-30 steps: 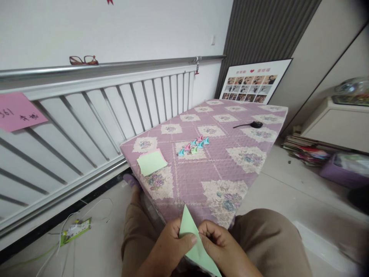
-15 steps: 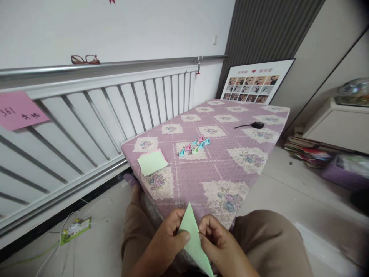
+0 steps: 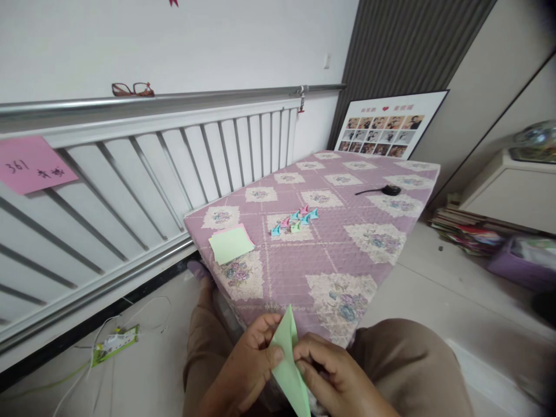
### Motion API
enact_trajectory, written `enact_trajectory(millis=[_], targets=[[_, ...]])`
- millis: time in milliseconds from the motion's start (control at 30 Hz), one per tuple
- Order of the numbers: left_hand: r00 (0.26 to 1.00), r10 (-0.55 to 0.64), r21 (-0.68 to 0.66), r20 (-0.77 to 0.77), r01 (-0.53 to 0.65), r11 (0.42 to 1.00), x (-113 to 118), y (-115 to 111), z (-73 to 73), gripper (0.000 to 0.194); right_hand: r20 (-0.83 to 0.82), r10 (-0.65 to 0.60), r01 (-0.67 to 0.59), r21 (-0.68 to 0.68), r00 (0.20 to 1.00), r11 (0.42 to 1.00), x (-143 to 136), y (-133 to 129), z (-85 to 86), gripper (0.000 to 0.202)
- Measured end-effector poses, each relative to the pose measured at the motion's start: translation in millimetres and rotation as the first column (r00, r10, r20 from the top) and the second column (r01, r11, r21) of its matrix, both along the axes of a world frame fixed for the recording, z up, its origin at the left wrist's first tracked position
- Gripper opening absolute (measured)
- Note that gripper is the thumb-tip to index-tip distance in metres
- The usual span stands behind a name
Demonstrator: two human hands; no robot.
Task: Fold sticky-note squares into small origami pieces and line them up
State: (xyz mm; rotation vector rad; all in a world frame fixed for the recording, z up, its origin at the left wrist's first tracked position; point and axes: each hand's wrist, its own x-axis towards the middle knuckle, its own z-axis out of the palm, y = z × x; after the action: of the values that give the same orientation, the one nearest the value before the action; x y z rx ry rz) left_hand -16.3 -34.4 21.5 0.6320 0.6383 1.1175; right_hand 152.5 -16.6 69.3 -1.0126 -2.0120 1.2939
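A folded sheet of light green paper [image 3: 288, 353], pointed at its top, is held between both hands over the near end of the table. My left hand [image 3: 256, 359] pinches its left side, thumb on the front face. On the right edge, my right hand [image 3: 325, 368] grips the paper between thumb and fingers. A stack of square paper [image 3: 231, 244], green on top with pink beneath, lies on the left of the table. Several small folded paper pieces [image 3: 295, 221] in pink, blue and green sit in a group near the table's middle.
A floral purple cloth covers the table [image 3: 299, 272]. A black object with a thin tail [image 3: 390, 190] lies toward its far right. Along the left runs a white radiator [image 3: 243, 150]; a power strip [image 3: 115, 346] with cables is on the floor.
The green paper has turned a little more upright, and its fold has opened slightly near the top. My right hand has shifted left along its edge. The view has moved slightly.
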Motion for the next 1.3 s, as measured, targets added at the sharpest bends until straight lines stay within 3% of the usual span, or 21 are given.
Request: enact_trajectory(millis=[133, 267, 333, 400, 467, 533, 600, 700, 800, 1033, 1300], targets=[[0.990, -0.038, -0.046, 0.137, 0.044, 0.998, 0.6, -0.5, -3.3, 0.050, 0.055, 0.141, -0.143, 0.032, 0.988, 0.989, 5.0, 2.9, 14.6, 0.022], [0.983, -0.056, -0.037, 0.176, 0.063, 0.997, 4.8, -2.5, -6.2, 0.050, 0.065, 0.185, -0.190, 0.091, 0.981, 0.977, 3.9, 5.2, 14.0, 0.025], [0.994, -0.069, -0.005, 0.088, 0.070, 0.998, 5.5, -3.3, -6.1, 0.050, 0.055, 0.200, -0.205, 0.103, 0.978, 0.973, 3.2, 6.8, 12.2, 0.021], [0.988, -0.058, 0.064, -0.143, 0.068, 0.996, 3.4, -3.7, -3.6, 0.050, 0.054, 0.209, -0.213, 0.106, 0.977, 0.971, 4.0, 8.5, 11.6, 0.019], [0.892, 0.031, 0.183, -0.451, 0.059, 0.981, -1.7, -3.6, 2.3, 0.053, 0.067, 0.221, -0.227, 0.094, 0.973, 0.969, 6.3, 10.0, 12.3, 0.016], [0.729, 0.161, 0.342, -0.666, 0.106, 0.934, -8.2, -3.2, 11.8, 0.058, 0.075, 0.237, -0.242, 0.069, 0.969, 0.968, 9.4, 11.0, 13.6, 0.014], [0.627, 0.244, 0.474, -0.740, 0.229, 0.850, -13.9, -2.8, 23.5, 0.059, 0.079, 0.254, -0.257, 0.025, 0.964, 0.966, 12.3, 11.6, 14.9, 0.013], [0.571, 0.246, 0.531, -0.784, 0.411, 0.741, -18.1, -2.5, 39.7, 0.052, 0.063, 0.264, -0.262, -0.044, 0.962, 0.964, 15.8, 12.6, 16.2, 0.011], [0.523, 0.240, 0.514, -0.818, 0.478, 0.712, -17.7, -2.2, 49.4, 0.043, 0.026, 0.250, -0.246, -0.099, 0.968, 0.964, 18.7, 13.8, 15.7, 0.009], [0.549, 0.202, 0.490, -0.811, 0.449, 0.747, -14.3, 0.1, 54.8, 0.027, -0.090, 0.202, -0.219, -0.274, 0.975, 0.937, 21.8, 14.0, 10.2, 0.011], [0.577, 0.215, 0.512, -0.788, 0.421, 0.748, -14.9, 1.1, 45.8, 0.020, -0.109, 0.224, -0.249, -0.373, 0.968, 0.894, 22.5, 17.8, 1.8, 0.018]])
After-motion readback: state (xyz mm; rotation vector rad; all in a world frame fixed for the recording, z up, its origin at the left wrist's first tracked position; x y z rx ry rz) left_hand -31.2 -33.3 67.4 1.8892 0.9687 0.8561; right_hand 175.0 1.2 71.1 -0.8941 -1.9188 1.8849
